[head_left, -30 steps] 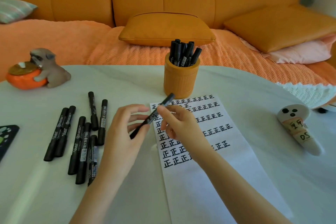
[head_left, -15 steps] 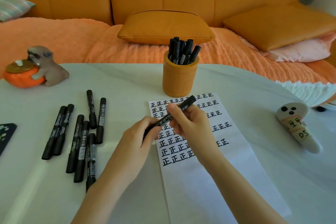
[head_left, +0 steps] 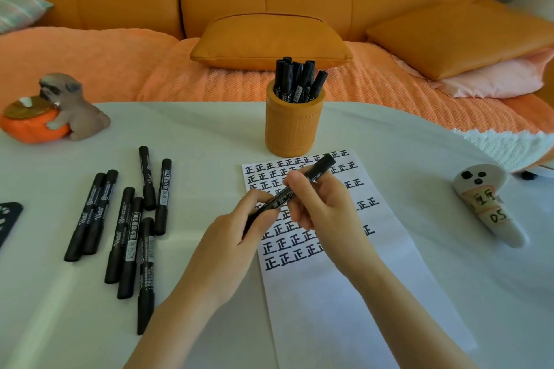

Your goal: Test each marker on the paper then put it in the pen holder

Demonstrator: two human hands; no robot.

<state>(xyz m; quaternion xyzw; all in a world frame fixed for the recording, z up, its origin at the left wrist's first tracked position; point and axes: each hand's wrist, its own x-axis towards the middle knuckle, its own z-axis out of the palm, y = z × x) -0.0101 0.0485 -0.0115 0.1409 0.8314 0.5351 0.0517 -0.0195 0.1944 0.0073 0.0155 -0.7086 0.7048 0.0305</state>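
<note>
A black marker (head_left: 322, 165) is held slanted above the white paper (head_left: 338, 293), which carries rows of black characters. My left hand (head_left: 236, 237) grips its lower end and my right hand (head_left: 320, 207) pinches its middle and upper barrel. The lower tip is hidden inside my left fingers. Behind the paper stands the orange pen holder (head_left: 295, 126) with several black markers (head_left: 296, 78) upright in it. Several more black markers (head_left: 129, 219) lie loose on the white table to the left.
A dog-and-pumpkin figurine (head_left: 51, 111) sits at the table's far left. A white ghost-shaped object (head_left: 488, 204) lies at the right. A dark flat item (head_left: 7, 219) pokes in at the left edge. An orange sofa with cushions (head_left: 269, 39) runs behind the table.
Both hands have closed on the marker and brought it over the written rows. My left hand went from loosely touching the lower end to gripping it.
</note>
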